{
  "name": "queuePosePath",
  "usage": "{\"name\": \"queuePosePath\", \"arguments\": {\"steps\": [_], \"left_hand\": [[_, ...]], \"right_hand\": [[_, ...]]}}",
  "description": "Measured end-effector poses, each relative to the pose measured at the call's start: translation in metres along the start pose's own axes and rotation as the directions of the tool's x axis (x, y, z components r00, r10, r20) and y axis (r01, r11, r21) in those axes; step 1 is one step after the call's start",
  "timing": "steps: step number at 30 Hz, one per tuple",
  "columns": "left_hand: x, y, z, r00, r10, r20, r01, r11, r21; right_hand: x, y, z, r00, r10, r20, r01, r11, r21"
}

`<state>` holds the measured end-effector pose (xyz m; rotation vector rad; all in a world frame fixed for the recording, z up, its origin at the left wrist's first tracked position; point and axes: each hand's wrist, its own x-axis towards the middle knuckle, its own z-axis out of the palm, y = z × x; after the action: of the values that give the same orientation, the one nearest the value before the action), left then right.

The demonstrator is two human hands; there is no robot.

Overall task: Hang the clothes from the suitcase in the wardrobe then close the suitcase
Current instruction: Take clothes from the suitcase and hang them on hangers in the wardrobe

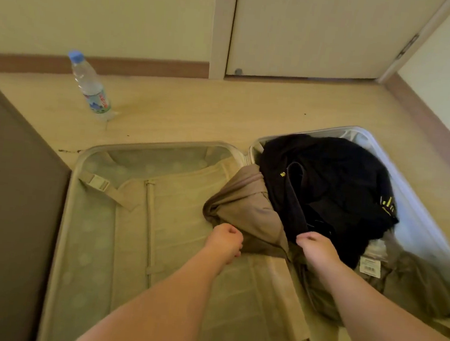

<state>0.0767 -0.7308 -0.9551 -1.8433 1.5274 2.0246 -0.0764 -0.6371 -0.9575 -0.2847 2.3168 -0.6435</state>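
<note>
— While both hands are closed on cloth, which garment comes up first?

— Seen from the head camera, the left hand is fisted on the near edge of the tan garment, which spills over the hinge of the open suitcase. The right hand pinches the hem of the black garment, heaped in the half at three o'clock.

— So what could go wrong?

— The black piece lies partly on the tan one. I'd judge that lifting both together could tangle them, or drag the olive clothing and its barcode tag at four o'clock out onto the floor.

— Anything nearby at risk?

— A water bottle stands at ten o'clock, well apart from the case; a swung sleeve might tip it. The white door at twelve o'clock is shut. Whether the dark panel at nine o'clock is the wardrobe, I cannot tell.
</note>
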Motion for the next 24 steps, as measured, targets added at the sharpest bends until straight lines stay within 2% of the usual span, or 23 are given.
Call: {"name": "queuePosePath", "arguments": {"steps": [3, 6, 10, 14, 18, 20, 22, 24], "left_hand": [[0.004, -0.005, -0.012, 0.998, 0.029, -0.051, -0.028, 0.999, 0.027], [0.004, -0.010, -0.018, 0.999, 0.038, -0.026, -0.037, 0.998, 0.043], [0.004, -0.014, -0.031, 0.997, 0.053, -0.053, -0.048, 0.995, 0.087], [-0.001, -0.010, -0.036, 0.995, 0.047, -0.083, -0.045, 0.999, 0.032], [-0.004, -0.011, -0.044, 0.995, 0.034, -0.092, -0.029, 0.998, 0.057], [-0.004, -0.013, -0.048, 0.994, 0.037, -0.105, -0.028, 0.996, 0.082], [-0.004, -0.011, -0.050, 0.993, 0.042, -0.113, -0.033, 0.996, 0.080], [-0.005, -0.010, -0.053, 0.993, 0.049, -0.108, -0.040, 0.996, 0.081]], "right_hand": [[0.011, 0.002, 0.012, 0.999, 0.021, 0.046, -0.017, 0.996, -0.092], [0.016, 0.001, 0.016, 0.998, 0.019, 0.060, -0.010, 0.989, -0.146], [0.024, -0.001, 0.021, 0.988, 0.050, 0.144, -0.044, 0.998, -0.047], [0.065, 0.026, 0.022, 0.991, 0.115, 0.071, -0.118, 0.992, 0.036], [0.021, -0.009, 0.024, 0.986, 0.118, 0.119, -0.123, 0.992, 0.041], [0.007, -0.013, 0.028, 0.998, 0.056, 0.021, -0.056, 0.998, -0.005], [-0.005, -0.018, 0.028, 0.992, 0.013, -0.124, -0.009, 0.999, 0.036], [-0.010, -0.026, 0.025, 0.984, 0.014, -0.178, 0.007, 0.993, 0.118]]}}
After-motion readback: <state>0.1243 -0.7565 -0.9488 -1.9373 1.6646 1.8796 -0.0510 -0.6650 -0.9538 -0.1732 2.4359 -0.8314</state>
